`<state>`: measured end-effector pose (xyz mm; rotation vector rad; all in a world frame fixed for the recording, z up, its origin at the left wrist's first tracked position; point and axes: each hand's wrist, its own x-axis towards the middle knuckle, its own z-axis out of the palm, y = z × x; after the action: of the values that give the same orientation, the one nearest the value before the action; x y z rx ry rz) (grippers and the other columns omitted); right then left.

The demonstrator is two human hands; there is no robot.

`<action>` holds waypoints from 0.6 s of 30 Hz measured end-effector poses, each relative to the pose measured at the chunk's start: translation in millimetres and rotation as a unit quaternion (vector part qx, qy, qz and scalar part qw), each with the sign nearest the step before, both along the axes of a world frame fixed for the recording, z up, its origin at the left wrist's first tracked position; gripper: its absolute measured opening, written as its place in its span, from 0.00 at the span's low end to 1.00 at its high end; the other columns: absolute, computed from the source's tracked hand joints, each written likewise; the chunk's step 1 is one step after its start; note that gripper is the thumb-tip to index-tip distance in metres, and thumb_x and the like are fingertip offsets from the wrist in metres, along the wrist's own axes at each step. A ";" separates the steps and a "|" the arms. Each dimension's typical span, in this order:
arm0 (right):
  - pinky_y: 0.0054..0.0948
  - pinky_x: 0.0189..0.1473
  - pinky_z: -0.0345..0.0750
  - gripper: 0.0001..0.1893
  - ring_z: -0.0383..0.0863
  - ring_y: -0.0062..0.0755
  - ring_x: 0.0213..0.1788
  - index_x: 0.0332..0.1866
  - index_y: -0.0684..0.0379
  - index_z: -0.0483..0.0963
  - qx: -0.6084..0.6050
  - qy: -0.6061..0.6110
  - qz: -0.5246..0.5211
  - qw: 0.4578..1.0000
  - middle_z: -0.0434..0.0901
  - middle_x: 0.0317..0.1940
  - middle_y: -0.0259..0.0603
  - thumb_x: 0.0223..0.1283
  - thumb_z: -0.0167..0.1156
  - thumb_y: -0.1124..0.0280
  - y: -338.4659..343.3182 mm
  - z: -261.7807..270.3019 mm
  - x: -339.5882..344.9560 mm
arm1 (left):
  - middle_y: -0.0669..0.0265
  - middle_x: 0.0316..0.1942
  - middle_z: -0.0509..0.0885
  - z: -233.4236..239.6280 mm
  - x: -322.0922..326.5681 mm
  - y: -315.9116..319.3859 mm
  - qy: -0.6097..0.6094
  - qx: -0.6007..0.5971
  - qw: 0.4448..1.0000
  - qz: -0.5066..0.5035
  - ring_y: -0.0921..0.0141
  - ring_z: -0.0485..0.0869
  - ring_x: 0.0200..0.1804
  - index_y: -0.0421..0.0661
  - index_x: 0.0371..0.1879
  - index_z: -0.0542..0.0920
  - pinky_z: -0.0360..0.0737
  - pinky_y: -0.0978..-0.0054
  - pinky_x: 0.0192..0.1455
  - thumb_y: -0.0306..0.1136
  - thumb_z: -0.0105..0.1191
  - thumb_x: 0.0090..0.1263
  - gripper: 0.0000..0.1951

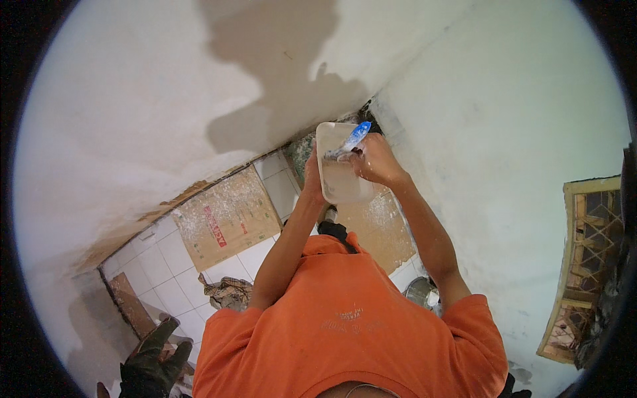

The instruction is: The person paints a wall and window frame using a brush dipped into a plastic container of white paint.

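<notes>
My left hand [312, 174] grips the left side of a translucent white plastic tub [343, 191], held up before me near the corner of two walls. My right hand [380, 159] is closed around a blue-handled hand tool [359, 133] spattered with white. The handle's end points up and to the right. Its working end reaches down inside the tub, partly covered by my fingers, so I cannot tell whether it is a brush or a scraper. White smears mark my right fingers.
Spattered brown paper sheets, one left [229, 219] and one right [373, 224], lie on white floor tiles [159, 253]. A crumpled checked cloth [229, 292] and a bucket [422, 293] are on the floor. Whitish walls [134, 99] meet ahead; a wood-framed vent [592, 253] is at right.
</notes>
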<state>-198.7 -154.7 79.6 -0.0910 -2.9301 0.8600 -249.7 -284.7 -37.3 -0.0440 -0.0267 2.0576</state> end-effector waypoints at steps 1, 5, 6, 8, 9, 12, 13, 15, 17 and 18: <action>0.43 0.40 0.75 0.09 0.78 0.56 0.34 0.34 0.64 0.79 -0.006 0.036 -0.003 0.999 0.81 0.29 0.54 0.44 0.63 0.76 -0.7 0.7 -2.7 | 0.58 0.53 0.80 -2.0 -0.2 -2.7 0.027 0.019 0.999 -0.005 0.61 0.82 0.50 0.47 0.61 0.71 0.82 0.56 0.52 0.58 0.32 0.76 0.30; 0.46 0.39 0.74 0.11 0.75 0.60 0.33 0.35 0.64 0.78 0.020 0.039 0.014 0.999 0.78 0.28 0.55 0.42 0.61 0.75 7.8 4.5 -7.5 | 0.58 0.52 0.81 7.9 4.0 -5.0 0.013 -0.045 0.999 -0.004 0.61 0.83 0.49 0.48 0.60 0.72 0.82 0.56 0.51 0.59 0.32 0.76 0.29; 0.46 0.39 0.74 0.11 0.75 0.60 0.33 0.35 0.64 0.78 0.020 0.040 0.015 0.999 0.78 0.28 0.55 0.42 0.61 0.75 8.3 7.5 -9.7 | 0.58 0.52 0.81 6.2 4.3 -5.3 0.014 -0.045 0.999 -0.003 0.61 0.83 0.49 0.48 0.60 0.72 0.82 0.56 0.51 0.59 0.32 0.76 0.29; 0.47 0.45 0.77 0.16 0.80 0.58 0.43 0.39 0.66 0.77 0.123 0.002 -0.017 0.992 0.80 0.37 0.58 0.42 0.63 0.71 9.1 13.4 -13.3 | 0.59 0.52 0.81 1.5 4.5 -4.6 -0.004 -0.072 0.997 0.006 0.61 0.83 0.49 0.48 0.60 0.72 0.82 0.55 0.51 0.59 0.33 0.75 0.29; 0.47 0.45 0.77 0.16 0.80 0.58 0.43 0.39 0.66 0.77 0.124 0.004 -0.017 0.992 0.80 0.37 0.58 0.42 0.63 0.71 8.3 12.7 -14.9 | 0.59 0.52 0.81 -9.7 4.7 -3.8 -0.002 -0.071 0.997 0.007 0.61 0.83 0.49 0.48 0.60 0.72 0.82 0.55 0.51 0.59 0.33 0.75 0.29; 0.46 0.46 0.77 0.16 0.80 0.58 0.44 0.40 0.67 0.77 0.094 0.042 -0.027 0.994 0.80 0.38 0.58 0.43 0.62 0.71 4.3 -1.9 -18.7 | 0.57 0.50 0.82 -36.4 2.1 -2.3 0.015 -0.122 0.992 0.043 0.59 0.84 0.48 0.45 0.58 0.74 0.83 0.56 0.51 0.50 0.37 0.73 0.25; 0.46 0.47 0.77 0.16 0.80 0.57 0.44 0.40 0.67 0.77 0.097 0.047 -0.005 0.994 0.80 0.39 0.58 0.43 0.62 0.71 1.6 -7.0 -14.7 | 0.57 0.50 0.82 -36.6 0.7 -1.7 0.025 -0.094 0.994 0.051 0.59 0.84 0.48 0.45 0.58 0.74 0.83 0.56 0.51 0.50 0.38 0.72 0.25; 0.45 0.47 0.77 0.16 0.80 0.57 0.44 0.40 0.66 0.77 0.101 0.051 0.017 0.993 0.80 0.40 0.59 0.44 0.61 0.71 -0.6 -13.3 -9.2 | 0.58 0.50 0.82 -32.9 -1.1 -1.2 0.034 -0.066 0.995 0.060 0.59 0.84 0.48 0.45 0.58 0.74 0.83 0.57 0.51 0.50 0.39 0.72 0.25; 0.44 0.50 0.77 0.16 0.80 0.57 0.45 0.40 0.67 0.77 0.074 0.069 0.050 0.994 0.80 0.41 0.59 0.44 0.62 0.71 -0.9 -17.6 -4.0 | 0.58 0.50 0.82 -25.0 -4.3 -0.8 0.035 -0.128 0.988 0.073 0.60 0.84 0.48 0.45 0.58 0.74 0.83 0.58 0.51 0.50 0.38 0.72 0.24; 0.44 0.50 0.77 0.16 0.80 0.57 0.45 0.40 0.67 0.77 0.074 0.068 0.050 0.994 0.80 0.41 0.59 0.44 0.62 0.71 -3.2 -18.9 0.3 | 0.58 0.50 0.82 -19.1 -5.0 -1.3 0.034 -0.129 0.988 0.072 0.60 0.84 0.48 0.45 0.58 0.74 0.83 0.58 0.51 0.50 0.38 0.72 0.24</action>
<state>-198.4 -157.9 60.8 0.1196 -2.8778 0.6302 -254.7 -286.0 -56.4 -0.1359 0.2860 2.1938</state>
